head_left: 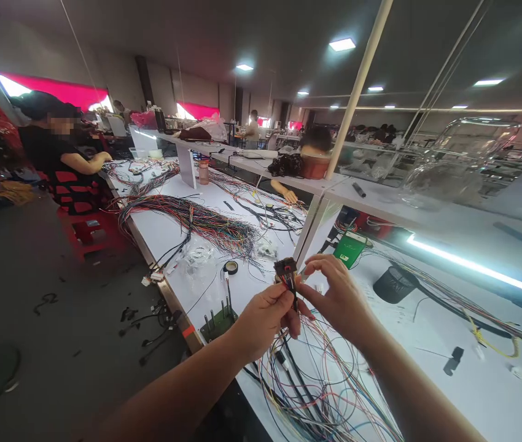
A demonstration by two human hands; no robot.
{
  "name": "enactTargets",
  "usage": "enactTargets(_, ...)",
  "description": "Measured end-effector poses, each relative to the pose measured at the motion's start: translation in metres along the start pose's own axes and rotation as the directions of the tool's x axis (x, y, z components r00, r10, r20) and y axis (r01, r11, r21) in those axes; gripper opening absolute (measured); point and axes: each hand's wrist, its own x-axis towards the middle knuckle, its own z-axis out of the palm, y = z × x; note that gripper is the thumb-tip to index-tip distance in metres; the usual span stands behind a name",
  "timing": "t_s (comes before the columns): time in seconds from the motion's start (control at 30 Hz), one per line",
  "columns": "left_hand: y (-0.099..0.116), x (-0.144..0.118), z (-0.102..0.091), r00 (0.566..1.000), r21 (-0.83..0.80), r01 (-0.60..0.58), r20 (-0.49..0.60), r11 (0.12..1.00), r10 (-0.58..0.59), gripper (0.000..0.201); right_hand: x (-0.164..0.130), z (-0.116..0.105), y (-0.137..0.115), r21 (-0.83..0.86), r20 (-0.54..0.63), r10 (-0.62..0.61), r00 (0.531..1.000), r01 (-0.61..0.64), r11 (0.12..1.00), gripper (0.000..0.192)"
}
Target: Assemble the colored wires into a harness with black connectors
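Currently, a black multi-way connector (pixel 285 266) is held up above the white bench (pixel 408 344), near the middle of the view, by its wires (pixel 290 286). The wires are pinched just below the housing between the thumb and bent fingers of the left hand (pixel 263 319). The right hand (pixel 339 298) is placed just beside the connector; its thumb and index finger are parted by a narrow gap at the tips, and whether a wire is gripped there cannot be told.

Below the hands, the bench is covered by loose coloured wires (pixel 330 383), whose upper part is partly hidden by the fingers. To the left, a green pegged board (pixel 218 323) is seen beside the left forearm, with a roll of black tape (pixel 230 267) beyond it. Farther off, a thick wire bundle (pixel 196 222) is laid across the bench. Behind the right hand, a green packet (pixel 349 248) and a black mesh cup (pixel 395 283) are noted. The far bench is partly blocked from view by a white shelf upright (pixel 315 227).

The connector housing is pointed upward, its long axis set crosswise; its wires are led downward into the left hand.
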Motion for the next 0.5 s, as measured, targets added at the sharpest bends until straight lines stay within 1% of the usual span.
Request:
enactTargets(0.07,0.001,-0.002,-0.001,0.997,-0.001,-0.037,-0.063,0.999,0.037,0.036,-0.002,0.007,-0.008,0.052,0.007,0.016,1.000,-0.017,0.999,0.005)
enactTargets(0.13,0.004,-0.005,-0.002,0.991,0.038,-0.056,-0.118,0.998,0.060,0.038,-0.005,0.013,-0.016,0.110,0.023,0.026,0.999,-0.028,0.994,0.014)
enactTargets(0.17,0.005,-0.007,-0.003,0.987,0.061,-0.064,-0.146,0.996,0.073,0.039,-0.007,0.015,-0.020,0.117,-0.005,0.032,0.999,-0.032,0.993,0.015)
enactTargets(0.23,0.006,-0.009,-0.003,0.977,0.087,-0.093,-0.182,0.992,0.108,0.039,-0.010,0.019,-0.028,0.093,-0.084,0.044,0.996,-0.036,0.995,0.011)
enactTargets(0.3,0.006,-0.011,-0.004,0.970,0.092,-0.135,-0.189,0.987,0.150,0.035,-0.012,0.023,-0.033,0.059,-0.120,0.043,0.992,-0.036,0.998,0.009)
enactTargets(0.37,0.006,-0.013,-0.004,0.969,0.095,-0.155,-0.180,0.983,0.170,0.033,-0.012,0.025,-0.038,0.049,-0.107,0.030,0.994,-0.025,0.999,0.009)
enactTargets(0.5,0.007,-0.020,-0.004,0.975,0.147,-0.146,-0.145,0.978,0.167,0.032,-0.014,0.028,-0.048,0.074,-0.116,0.000,0.993,0.008,0.997,0.008)
